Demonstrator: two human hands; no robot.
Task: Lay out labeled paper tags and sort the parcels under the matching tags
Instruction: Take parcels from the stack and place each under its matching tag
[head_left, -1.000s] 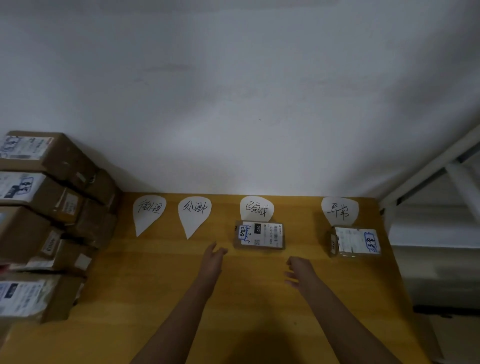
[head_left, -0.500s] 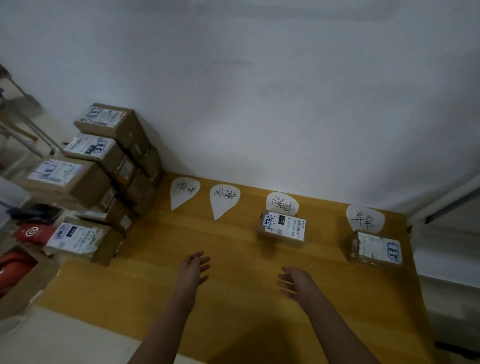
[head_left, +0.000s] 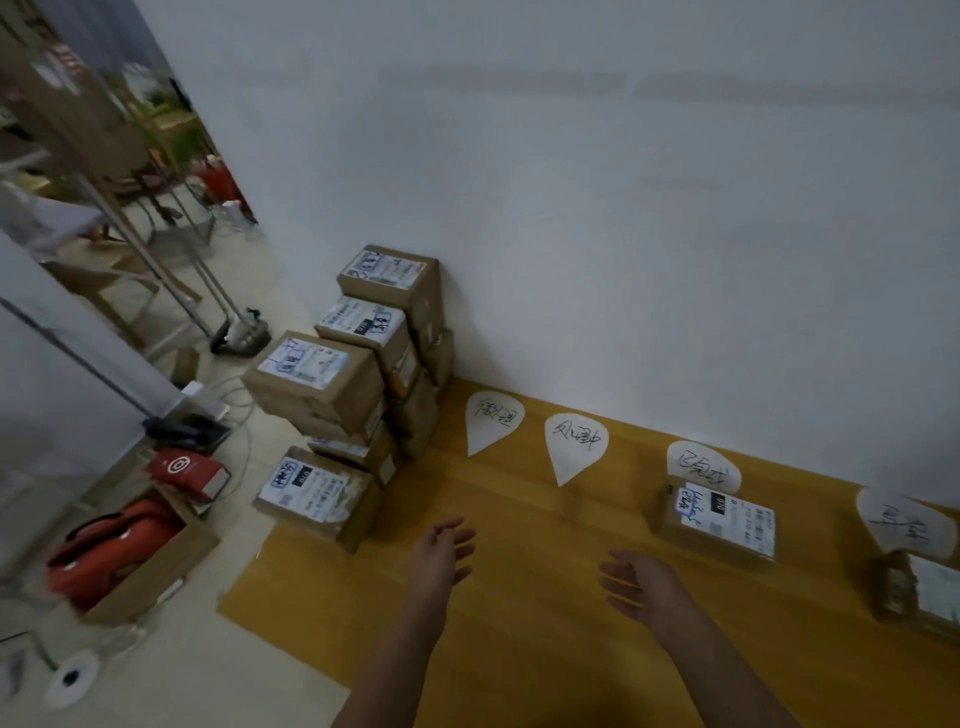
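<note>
Pointing toward viewer: teardrop tags (head_left: 575, 448) tips

wall (head_left: 571, 208): plain white | floor (head_left: 218, 670): pale tile | light: dim

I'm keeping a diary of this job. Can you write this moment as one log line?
left hand open, empty | right hand open, empty | two tags have parcels, two bare | parcel stack waits at left

I saw a smooth yellow wooden tabletop (head_left: 519, 597), matt white teardrop paper tags (head_left: 575, 451), and brown cardboard parcels (head_left: 317, 374).
</note>
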